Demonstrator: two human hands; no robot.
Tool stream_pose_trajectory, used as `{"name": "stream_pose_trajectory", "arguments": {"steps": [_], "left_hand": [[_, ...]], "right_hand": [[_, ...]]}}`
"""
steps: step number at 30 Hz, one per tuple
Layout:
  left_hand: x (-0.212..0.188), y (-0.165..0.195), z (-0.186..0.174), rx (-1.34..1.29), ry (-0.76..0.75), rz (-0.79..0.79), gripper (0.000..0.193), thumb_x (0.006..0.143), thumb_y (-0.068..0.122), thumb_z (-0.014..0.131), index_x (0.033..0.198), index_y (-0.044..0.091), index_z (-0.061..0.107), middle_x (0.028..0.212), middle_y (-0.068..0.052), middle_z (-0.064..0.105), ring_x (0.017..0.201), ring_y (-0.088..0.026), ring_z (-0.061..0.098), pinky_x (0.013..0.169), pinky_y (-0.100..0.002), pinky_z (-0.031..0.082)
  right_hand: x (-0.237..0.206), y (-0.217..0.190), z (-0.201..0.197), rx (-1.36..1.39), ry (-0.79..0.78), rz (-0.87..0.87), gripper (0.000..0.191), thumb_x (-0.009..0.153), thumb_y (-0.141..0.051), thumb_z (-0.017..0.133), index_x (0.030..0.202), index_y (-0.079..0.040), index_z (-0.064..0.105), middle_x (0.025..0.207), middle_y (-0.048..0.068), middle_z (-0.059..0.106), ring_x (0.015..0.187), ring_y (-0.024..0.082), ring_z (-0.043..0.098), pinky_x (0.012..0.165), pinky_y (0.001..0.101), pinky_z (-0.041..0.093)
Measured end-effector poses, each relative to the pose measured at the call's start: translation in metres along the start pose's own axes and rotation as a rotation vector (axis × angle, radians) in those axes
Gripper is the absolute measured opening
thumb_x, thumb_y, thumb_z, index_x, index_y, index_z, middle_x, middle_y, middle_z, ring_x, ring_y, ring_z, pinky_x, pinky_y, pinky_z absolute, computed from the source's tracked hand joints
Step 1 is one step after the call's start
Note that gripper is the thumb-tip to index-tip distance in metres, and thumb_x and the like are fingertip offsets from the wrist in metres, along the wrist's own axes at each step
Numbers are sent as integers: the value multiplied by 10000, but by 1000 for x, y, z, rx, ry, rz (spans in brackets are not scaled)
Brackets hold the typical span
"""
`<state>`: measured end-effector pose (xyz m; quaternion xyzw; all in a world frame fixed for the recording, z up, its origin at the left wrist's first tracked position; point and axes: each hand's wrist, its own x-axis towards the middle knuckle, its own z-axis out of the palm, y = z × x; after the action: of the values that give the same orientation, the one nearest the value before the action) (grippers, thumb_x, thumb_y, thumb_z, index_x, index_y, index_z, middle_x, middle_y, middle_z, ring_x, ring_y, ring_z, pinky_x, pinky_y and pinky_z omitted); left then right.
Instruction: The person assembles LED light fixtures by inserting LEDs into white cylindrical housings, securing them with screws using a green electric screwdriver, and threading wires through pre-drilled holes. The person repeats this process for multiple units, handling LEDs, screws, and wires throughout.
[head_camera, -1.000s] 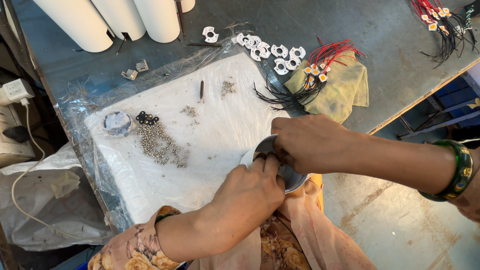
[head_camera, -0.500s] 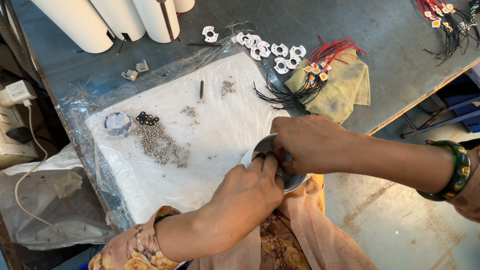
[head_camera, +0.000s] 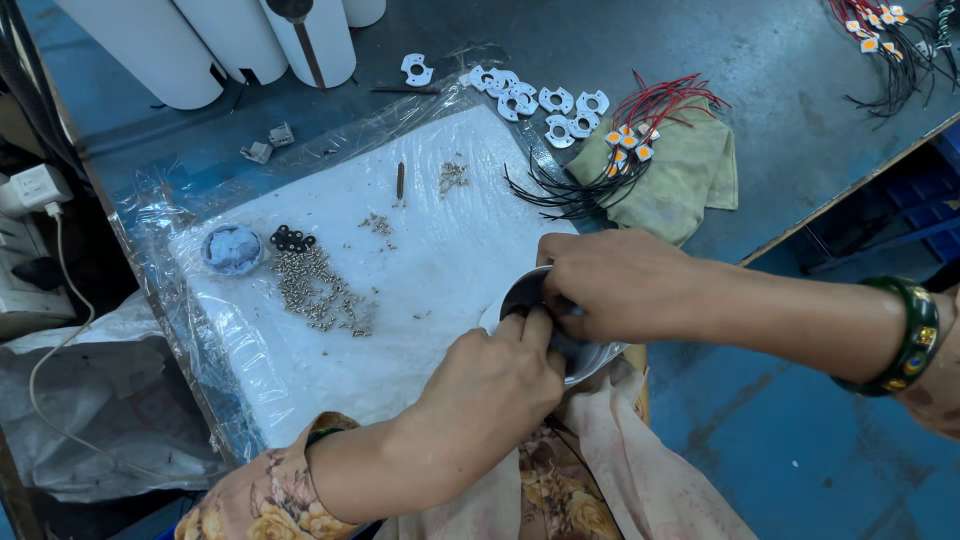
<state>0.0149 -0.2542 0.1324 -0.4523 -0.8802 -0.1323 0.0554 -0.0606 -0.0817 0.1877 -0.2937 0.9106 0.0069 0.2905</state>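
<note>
Both hands work at a small metal reflector cup (head_camera: 530, 300) at the worktop (head_camera: 760, 60) edge; the left hand (head_camera: 495, 385) steadies its rim, fingers curled on it; the right hand (head_camera: 610, 285) has fingers pinched inside, on what I cannot tell; seating that part looks like the step, calling for fine pressure.

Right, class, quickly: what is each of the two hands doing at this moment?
Left hand: fingers curled on the near rim of the round shiny metal bowl, gripping it.
Right hand: closed, fingertips inside the bowl; what they pinch cannot be told.
</note>
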Motion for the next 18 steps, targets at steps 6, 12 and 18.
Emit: {"name": "stream_pose_trajectory", "arguments": {"steps": [6,12,18], "left_hand": [[0,1,-1,27,-13,5,84,699,104,682,762,49,691,856,-109,630,786,-220,673,483,-322,535],[1,-2,-2,1,-20,4,82,702,101,680,764,50,693,867,-118,643,786,-228,679,490,-331,539],[2,-2,-3,2,-28,9,78,710,88,678,770,42,696,876,-126,647,788,-229,680,490,-328,542]], "right_hand": [[-2,3,-2,27,17,-35,236,715,-249,728,930,-170,786,1163,79,632,925,333,662,739,492,541],[2,5,0,24,12,-38,203,724,-226,714,901,-155,785,1130,68,649,945,329,668,745,486,544],[2,5,0,32,39,-50,185,742,-202,695,893,-143,785,1161,88,658,936,343,672,741,496,542]]}}
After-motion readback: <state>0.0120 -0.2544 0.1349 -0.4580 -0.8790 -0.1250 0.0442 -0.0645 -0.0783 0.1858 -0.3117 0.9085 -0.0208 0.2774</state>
